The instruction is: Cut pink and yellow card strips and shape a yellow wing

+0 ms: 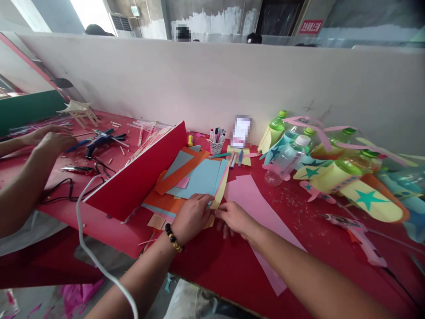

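My left hand (194, 213), with a dark beaded bracelet (173, 238) on its wrist, is closed over the near right edge of a stack of coloured paper. Its fingers are bent around the sheet edges. Light blue paper (199, 175) lies on top, beside an orange strip (182, 173). Beside it my right hand (235, 218) pinches the near end of a pale yellow sheet (222, 188), thumb against fingers. The exact grip points are partly hidden. To the right, a large pink sheet (255, 208) lies flat, partly under my right forearm.
A pink glue gun (358, 232) lies at the right, below several bottle crafts (348, 175). Pens stand in a cup (217, 145) near a phone (241, 132). A red divider (139, 177) borders the left, with another person's arm (36, 164) beyond. A white cable (81, 230) hangs in front.
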Demonstrator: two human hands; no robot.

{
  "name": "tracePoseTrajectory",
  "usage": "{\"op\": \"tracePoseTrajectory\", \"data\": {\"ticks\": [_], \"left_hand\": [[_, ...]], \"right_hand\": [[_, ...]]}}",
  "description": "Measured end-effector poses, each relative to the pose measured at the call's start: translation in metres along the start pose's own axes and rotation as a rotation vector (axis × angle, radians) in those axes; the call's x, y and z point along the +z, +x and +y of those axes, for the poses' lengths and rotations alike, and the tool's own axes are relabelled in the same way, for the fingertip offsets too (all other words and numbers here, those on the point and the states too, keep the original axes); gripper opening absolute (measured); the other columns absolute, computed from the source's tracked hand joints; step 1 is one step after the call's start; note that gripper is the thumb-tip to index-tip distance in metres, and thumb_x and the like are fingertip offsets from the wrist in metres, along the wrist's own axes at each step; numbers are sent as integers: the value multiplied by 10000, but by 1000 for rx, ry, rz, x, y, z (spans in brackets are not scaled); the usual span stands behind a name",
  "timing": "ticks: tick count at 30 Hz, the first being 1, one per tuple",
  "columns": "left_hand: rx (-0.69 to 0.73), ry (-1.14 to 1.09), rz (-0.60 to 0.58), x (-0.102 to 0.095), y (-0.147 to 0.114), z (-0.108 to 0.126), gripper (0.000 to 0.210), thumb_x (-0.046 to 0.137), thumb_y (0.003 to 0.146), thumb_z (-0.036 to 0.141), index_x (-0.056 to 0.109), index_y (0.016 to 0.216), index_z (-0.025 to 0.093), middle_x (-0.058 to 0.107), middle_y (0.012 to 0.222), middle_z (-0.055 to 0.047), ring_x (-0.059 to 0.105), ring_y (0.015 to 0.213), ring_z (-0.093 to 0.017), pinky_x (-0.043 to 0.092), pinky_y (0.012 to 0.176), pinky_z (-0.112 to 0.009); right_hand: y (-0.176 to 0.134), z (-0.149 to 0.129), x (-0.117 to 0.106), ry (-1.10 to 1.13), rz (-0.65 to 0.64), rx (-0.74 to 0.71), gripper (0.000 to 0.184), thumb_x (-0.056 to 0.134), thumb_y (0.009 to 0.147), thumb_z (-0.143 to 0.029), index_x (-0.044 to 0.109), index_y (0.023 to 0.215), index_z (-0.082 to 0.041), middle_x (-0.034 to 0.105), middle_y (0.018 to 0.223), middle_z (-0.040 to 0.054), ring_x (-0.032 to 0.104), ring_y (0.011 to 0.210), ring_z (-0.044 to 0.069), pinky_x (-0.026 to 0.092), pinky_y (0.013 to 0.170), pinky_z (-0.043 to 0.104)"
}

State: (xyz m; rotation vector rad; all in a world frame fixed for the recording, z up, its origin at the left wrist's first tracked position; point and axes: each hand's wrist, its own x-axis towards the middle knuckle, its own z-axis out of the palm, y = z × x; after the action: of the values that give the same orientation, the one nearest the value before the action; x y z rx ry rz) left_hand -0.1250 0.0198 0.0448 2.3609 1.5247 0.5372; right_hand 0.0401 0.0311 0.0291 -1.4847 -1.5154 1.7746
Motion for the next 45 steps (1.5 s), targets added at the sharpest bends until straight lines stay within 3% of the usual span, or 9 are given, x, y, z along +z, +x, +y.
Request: {"op": "tracePoseTrajectory", "data": {"ticks": [4, 7, 10, 13, 17, 22, 32, 39, 45], "left_hand": [[47, 47, -24, -3, 27, 12, 338, 451, 879, 182, 564, 1197, 202, 615, 1192, -71, 531, 1118, -221, 432, 943, -346], [81, 91, -32, 9, 65, 24, 369, 442, 880, 189, 530, 1237, 223, 566, 1256, -73, 482, 1183, -232, 399, 988, -370], [-9, 168, -62, 34, 107, 34, 395, 479, 861, 241, 515, 1254, 247, 396, 1428, -98, 308, 1327, -336, 333, 1018, -530], [-89, 187, -99, 60, 141, 39, 435, 476, 863, 280, 478, 1298, 283, 256, 1511, -87, 153, 1387, -377, 231, 1040, -621], [-119, 155, -110, 81, 169, 39, 476, 435, 873, 282, 425, 1347, 318, 147, 1552, -49, 34, 1412, -363, 153, 1057, -647], [-155, 100, -95, 89, 189, 31, 439, 382, 907, 325, 435, 1343, 307, 152, 1552, -42, 44, 1414, -345, 149, 1067, -631], [-127, 80, 74, 98, 198, 22, 364, 329, 931, 348, 487, 1245, 249, 286, 1500, -55, 166, 1384, -308, 210, 1070, -582], [-195, -17, 101, 99, 224, 17, 417, 421, 894, 292, 460, 1292, 174, 357, 1454, -120, 289, 1337, -278, 254, 1081, -459], [-369, -43, 199, 102, 258, 12, 524, 535, 842, 362, 414, 1291, 122, 482, 1310, -199, 315, 1326, -289, 255, 1072, -431]], "right_hand": [[-5, 0, -29, -339, 158, -160, 293, 450, 879, -369, 564, 686, -180, 634, 560, -1, 570, 365, 110, 369, 343, 196], [-1, -2, -60, -533, 363, -244, 237, 452, 875, -303, 617, 759, -178, 675, 711, 39, 649, 600, 161, 495, 590, 263], [12, -4, -89, -716, 522, -296, 222, 470, 851, -191, 651, 964, -134, 659, 1043, 137, 609, 997, 242, 445, 894, 353], [29, -3, -114, -878, 581, -319, 325, 440, 837, -108, 617, 1107, -71, 508, 1309, 197, 461, 1220, 280, 330, 1037, 381], [51, 2, -135, -1030, 592, -269, 357, 423, 818, -78, 626, 1112, -77, 415, 1408, 189, 409, 1265, 318, 343, 1031, 418], [73, 3, -146, -1139, 579, -197, 388, 435, 787, -68, 638, 1108, -149, 402, 1442, 114, 451, 1212, 310, 411, 967, 421], [92, -5, -150, -1211, 599, -180, 365, 373, 834, -87, 634, 1088, -108, 331, 1480, 133, 457, 1142, 333, 429, 896, 434], [96, -6, -149, -1196, 569, -189, 386, 368, 826, -62, 612, 1122, -103, 534, 1267, 157, 505, 1057, 289, 436, 844, 361], [100, 0, -148, -1184, 590, -195, 386, 422, 773, -37, 603, 1108, -95, 506, 1291, 155, 497, 1079, 286, 427, 852, 349]]}}
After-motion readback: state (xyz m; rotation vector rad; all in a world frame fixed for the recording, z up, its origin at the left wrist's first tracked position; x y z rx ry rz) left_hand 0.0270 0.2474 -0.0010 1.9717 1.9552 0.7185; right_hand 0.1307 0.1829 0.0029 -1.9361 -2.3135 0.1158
